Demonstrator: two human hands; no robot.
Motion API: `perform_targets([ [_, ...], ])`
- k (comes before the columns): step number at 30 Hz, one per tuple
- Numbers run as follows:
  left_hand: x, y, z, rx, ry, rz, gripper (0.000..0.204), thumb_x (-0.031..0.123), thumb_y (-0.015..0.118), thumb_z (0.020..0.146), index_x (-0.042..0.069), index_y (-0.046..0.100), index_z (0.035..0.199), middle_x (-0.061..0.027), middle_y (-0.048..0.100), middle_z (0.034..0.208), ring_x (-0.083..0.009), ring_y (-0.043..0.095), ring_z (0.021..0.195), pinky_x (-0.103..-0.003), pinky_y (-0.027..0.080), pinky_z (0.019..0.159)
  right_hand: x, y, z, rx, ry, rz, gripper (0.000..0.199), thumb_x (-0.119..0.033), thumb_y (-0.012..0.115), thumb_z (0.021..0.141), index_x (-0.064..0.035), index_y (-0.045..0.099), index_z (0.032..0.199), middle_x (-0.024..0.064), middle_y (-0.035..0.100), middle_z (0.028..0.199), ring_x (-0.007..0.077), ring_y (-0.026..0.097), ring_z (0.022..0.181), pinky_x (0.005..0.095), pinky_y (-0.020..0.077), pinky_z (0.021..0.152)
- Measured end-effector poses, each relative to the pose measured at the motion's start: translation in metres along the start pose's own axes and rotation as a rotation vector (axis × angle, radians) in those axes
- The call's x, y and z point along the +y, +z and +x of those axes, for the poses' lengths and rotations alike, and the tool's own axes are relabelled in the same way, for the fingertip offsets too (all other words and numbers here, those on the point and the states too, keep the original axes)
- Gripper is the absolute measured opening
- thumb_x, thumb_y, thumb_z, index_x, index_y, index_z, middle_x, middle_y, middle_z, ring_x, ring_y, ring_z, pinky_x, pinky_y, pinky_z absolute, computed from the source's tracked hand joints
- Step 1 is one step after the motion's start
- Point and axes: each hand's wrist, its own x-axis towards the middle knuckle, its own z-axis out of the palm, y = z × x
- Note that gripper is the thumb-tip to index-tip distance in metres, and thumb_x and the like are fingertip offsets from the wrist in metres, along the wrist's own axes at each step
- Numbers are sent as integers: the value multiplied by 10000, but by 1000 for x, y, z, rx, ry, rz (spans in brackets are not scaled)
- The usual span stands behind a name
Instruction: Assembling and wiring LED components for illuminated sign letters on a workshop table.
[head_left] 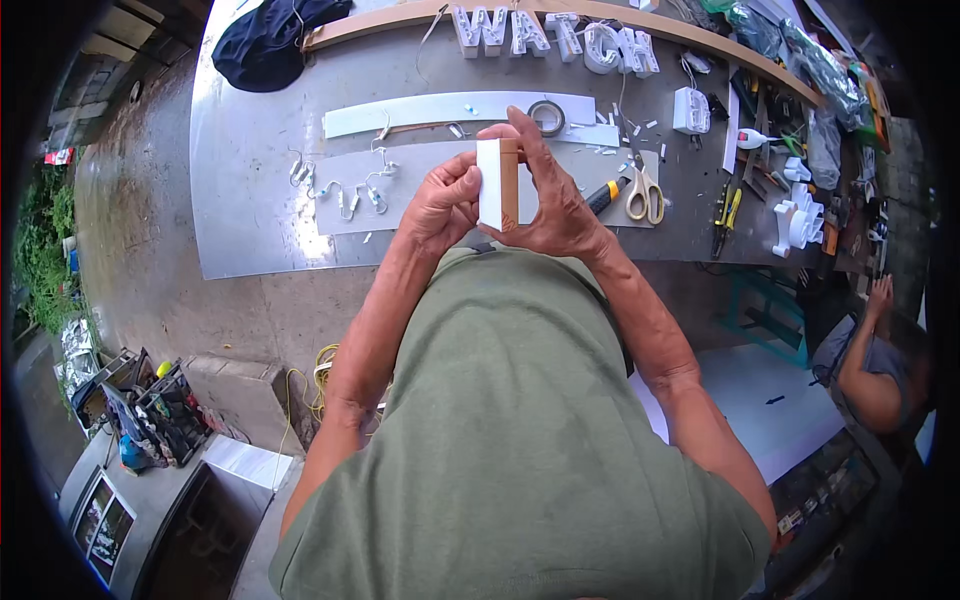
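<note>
Between both hands, above the table's near edge, I hold a small upright block [490,185] with a white face and a brown side. My left hand [445,205] grips its left side, the thumb pressed near the white face. Around the brown side curls my right hand [562,208], its index finger reaching up past the top and its palm near the lower end. Some fingers are hidden behind the block. Just beyond my right hand lie a yellow-and-black cutter [606,196] and cream-handled scissors [643,200]. A string of small light modules [350,202] lies left of my hands.
Past my hands are a white strip [420,113] and a tape roll [546,118] on the grey table [260,200]. White letter-shaped pieces [530,35] line a wooden bar [390,22]. Tools [728,215] and white parts [798,220] crowd the right. Another person [868,370] is at right.
</note>
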Motion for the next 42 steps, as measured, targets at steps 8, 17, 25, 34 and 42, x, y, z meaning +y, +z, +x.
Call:
perform_targets([
  [8,5,14,1,-123,-15,-69,533,204,724,939,11,536,1399,-147,639,1322,-252,690,1095,-403,601,937,-12,-4,2,41,-8,-20,1220,-68,874,617,-62,151,1599,177,546,1403,364,549,1301,439,462,1091],
  [17,12,37,-4,22,96,121,421,120,750,917,-45,627,1284,-136,709,1163,-187,710,1001,-363,629,837,-14,-14,-5,16,41,-87,1326,-291,976,571,-111,165,1605,152,467,1495,348,517,1336,457,482,1075],
  [25,-9,0,14,202,184,385,361,106,758,912,-25,673,1237,-142,739,1110,-178,715,956,-337,609,817,-6,-8,-22,146,542,71,752,-265,840,823,-22,471,1432,105,679,969,182,694,805,324,571,675],
  [34,-26,-29,30,290,-13,392,334,113,670,976,-89,624,1238,-202,723,1097,-273,737,953,-399,626,899,38,-26,-41,339,646,-246,541,-123,740,844,8,536,1328,85,686,795,177,688,672,330,567,652],
  [42,-24,-29,33,400,-21,871,279,176,701,955,-36,712,1136,-127,753,963,-185,725,875,-305,593,779,65,-64,-52,317,792,-503,558,-201,729,800,25,562,1282,198,726,858,364,721,796,441,555,818],
])
